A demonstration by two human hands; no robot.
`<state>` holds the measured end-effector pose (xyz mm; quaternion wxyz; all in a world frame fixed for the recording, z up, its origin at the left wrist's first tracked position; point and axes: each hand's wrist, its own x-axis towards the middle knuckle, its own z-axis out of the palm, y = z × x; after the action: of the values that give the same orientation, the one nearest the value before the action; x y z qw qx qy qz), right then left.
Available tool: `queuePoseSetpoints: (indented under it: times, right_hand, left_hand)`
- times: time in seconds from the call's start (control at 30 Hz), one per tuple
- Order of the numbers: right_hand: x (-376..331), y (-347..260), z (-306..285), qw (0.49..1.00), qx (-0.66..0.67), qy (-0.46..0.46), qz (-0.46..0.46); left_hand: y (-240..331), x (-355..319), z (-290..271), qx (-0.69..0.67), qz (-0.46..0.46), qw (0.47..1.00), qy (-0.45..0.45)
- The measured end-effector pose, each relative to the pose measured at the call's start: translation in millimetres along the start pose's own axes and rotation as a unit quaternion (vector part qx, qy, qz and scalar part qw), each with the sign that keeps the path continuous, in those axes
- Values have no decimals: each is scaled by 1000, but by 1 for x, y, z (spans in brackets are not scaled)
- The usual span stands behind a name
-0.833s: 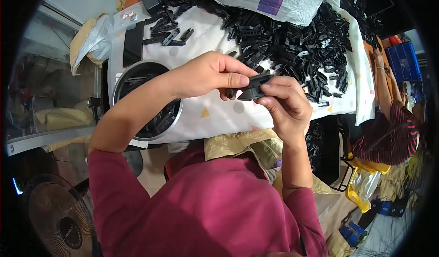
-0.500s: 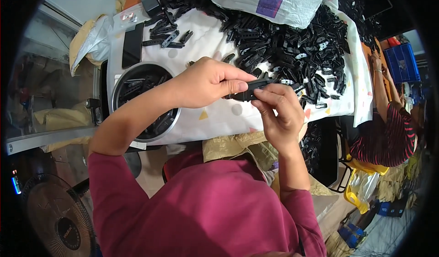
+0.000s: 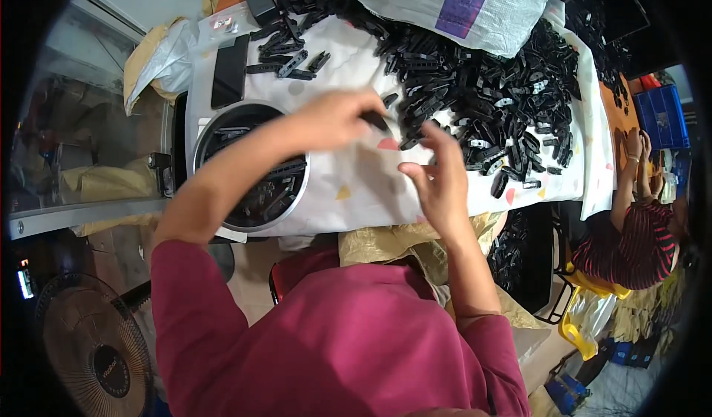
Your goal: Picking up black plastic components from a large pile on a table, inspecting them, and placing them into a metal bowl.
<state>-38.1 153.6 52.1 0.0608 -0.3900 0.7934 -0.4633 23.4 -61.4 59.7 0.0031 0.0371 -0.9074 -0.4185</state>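
My left hand [image 3: 334, 122], smeared by motion, is over the cloth beside the round container. A black plastic part [image 3: 377, 122] shows at its thumb and forefinger, apparently pinched there; its detail is blurred. My right hand [image 3: 443, 179] is a little apart from it, thumb and fingers spread, with nothing visible between them. Just beyond the right fingertips lies the near edge of a big heap of black plastic parts [image 3: 482, 109]. Under my left forearm stands a round container with a pale rim [image 3: 305, 187], holding more black parts and partly hidden by the arm.
A white woven sack [image 3: 400, 5] rests over the heap's far side. A dark phone-like slab [image 3: 230, 72] and a dark grey box [image 3: 260, 5] lie at the far left. A fan [image 3: 96, 343] stands lower left. On the right, another person in a striped top [image 3: 627, 246] works near a blue crate [image 3: 662, 116].
Both hands were together on a black plastic part. They have come apart, the left hand moving up and left with a black part at its fingertips; the right hand has opened.
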Motion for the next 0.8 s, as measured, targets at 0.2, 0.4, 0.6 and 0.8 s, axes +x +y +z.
queuePoseSetpoints:
  times: [0.2, 0.4, 0.6, 0.8]
  right_hand:
    - [-12, 46, -24, 987, 17, 58, 150]
    - [-12, 51, -14, 971, -210, -24, 113]
    - [-5, 61, 2, 965, -224, -20, 136]
    - [6, 12, -23, 883, 445, 32, 145]
  left_hand:
    - [-90, 10, -65, 396, -116, 910, 38]
    - [-77, 23, -49, 126, -146, 971, 142]
    - [-41, 28, -25, -171, -143, 966, 133]
    - [15, 23, -8, -463, -128, 874, -72]
